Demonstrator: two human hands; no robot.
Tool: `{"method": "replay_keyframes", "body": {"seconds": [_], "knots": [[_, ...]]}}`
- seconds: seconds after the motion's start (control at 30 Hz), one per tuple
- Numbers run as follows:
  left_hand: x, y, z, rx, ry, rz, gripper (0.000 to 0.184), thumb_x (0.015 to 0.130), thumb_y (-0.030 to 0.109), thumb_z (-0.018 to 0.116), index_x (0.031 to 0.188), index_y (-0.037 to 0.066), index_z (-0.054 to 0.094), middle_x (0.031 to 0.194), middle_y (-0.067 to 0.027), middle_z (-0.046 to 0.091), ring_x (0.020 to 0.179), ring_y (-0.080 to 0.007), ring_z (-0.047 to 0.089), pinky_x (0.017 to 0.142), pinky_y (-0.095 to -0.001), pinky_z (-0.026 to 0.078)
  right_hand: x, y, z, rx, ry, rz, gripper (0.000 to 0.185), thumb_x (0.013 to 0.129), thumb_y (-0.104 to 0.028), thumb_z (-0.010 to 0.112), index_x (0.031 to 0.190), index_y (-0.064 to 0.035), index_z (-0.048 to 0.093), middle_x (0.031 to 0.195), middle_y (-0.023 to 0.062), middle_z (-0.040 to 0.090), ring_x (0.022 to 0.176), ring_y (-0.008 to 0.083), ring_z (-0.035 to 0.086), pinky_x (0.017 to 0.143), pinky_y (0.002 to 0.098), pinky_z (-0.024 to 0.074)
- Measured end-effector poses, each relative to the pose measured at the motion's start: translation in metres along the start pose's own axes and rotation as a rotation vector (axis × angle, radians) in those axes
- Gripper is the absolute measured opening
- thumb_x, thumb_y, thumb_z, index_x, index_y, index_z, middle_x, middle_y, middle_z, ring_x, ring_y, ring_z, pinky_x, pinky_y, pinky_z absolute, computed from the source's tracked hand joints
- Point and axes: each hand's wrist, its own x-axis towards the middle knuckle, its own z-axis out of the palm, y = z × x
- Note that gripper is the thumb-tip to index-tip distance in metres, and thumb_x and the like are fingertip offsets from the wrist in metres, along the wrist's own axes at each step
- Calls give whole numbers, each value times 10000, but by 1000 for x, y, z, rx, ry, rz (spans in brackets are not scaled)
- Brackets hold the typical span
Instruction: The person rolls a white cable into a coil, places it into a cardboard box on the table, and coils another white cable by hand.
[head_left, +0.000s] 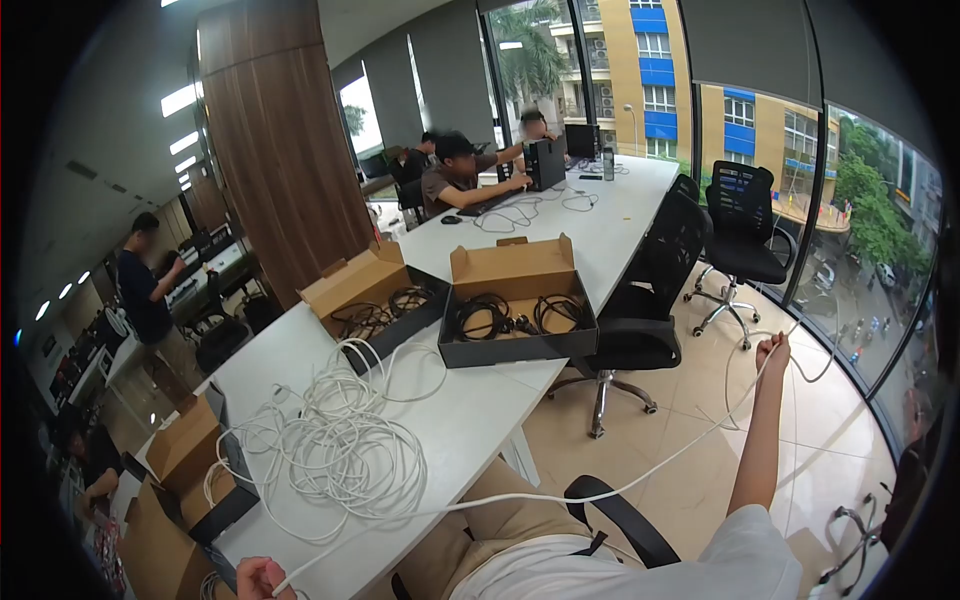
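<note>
A white cable stretches across my lap between my two hands. My left hand, at the bottom edge of the view, is closed around one part of it. Far out to the right, my right hand is raised with its fingers closed on another part, and a loop hangs beyond it over the floor. A loose, tangled heap of white cable lies on the white table in front of me. Part of my left hand is cut off by the frame.
Two open cardboard boxes with black cables stand behind the heap; more boxes are at the left. Black office chairs line the right side. People work around a computer tower at the far end. Another person stands at left.
</note>
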Motion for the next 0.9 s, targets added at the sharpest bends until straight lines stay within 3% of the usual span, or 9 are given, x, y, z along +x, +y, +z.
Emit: {"method": "replay_keyframes", "body": {"seconds": [0.07, 0.2, 0.47, 0.57, 0.7, 0.9], "knots": [[5, 4, 14, -53, 6, -91, 92, 916, 90, 578, 960, 52, 506, 828, -6, 516, 765, -110, 562, 649, -215, 456, -32, -10, 37, -44, -176, -46, 187, 1000, -230, 402, 893, -93, 471, 592, -22, 357, 445, 89, 264, 431, 232, 275], [9, 40, 63, -389, 68, -101, 151, 899, 156, 588, 871, 9, 561, 645, -10, 477, 542, -78, 402, 490, -230, 331, -117, -17, 108, -105, -500, -88, 211, 1006, -253, 424, 929, -70, 494, 658, -9, 380, 521, 87, 326, 471, 227, 302], [21, 19, 82, -767, -64, -46, 296, 951, 331, 545, 836, 59, 520, 555, 24, 317, 460, -70, 243, 461, -226, 231, -224, 5, 179, -78, -731, -26, 241, 1016, -276, 402, 940, -85, 527, 625, -35, 346, 519, 64, 300, 502, 224, 278], [24, 0, 71, -933, -94, -25, 311, 963, 363, 517, 904, 59, 550, 548, 34, 308, 458, -73, 230, 461, -238, 228, -249, 21, 195, -84, -816, 54, 235, 1018, -270, 399, 940, -84, 520, 624, -33, 354, 516, 64, 300, 496, 225, 272], [29, -9, 59, -1145, 5, -115, 324, 981, 368, 467, 872, 71, 532, 543, 33, 298, 452, -81, 244, 451, -252, 242, -289, 39, 227, -57, -987, 79, 245, 1024, -275, 382, 908, -87, 488, 607, -30, 365, 514, 60, 300, 493, 231, 268], [37, -23, 53, -1326, 32, -197, 357, 993, 392, 421, 817, 94, 508, 541, 26, 297, 449, -90, 245, 438, -263, 246, -348, 64, 287, -137, -1174, -199, 300, 1036, -300, 323, 899, -92, 490, 551, -36, 352, 489, 67, 303, 500, 232, 261]]}}
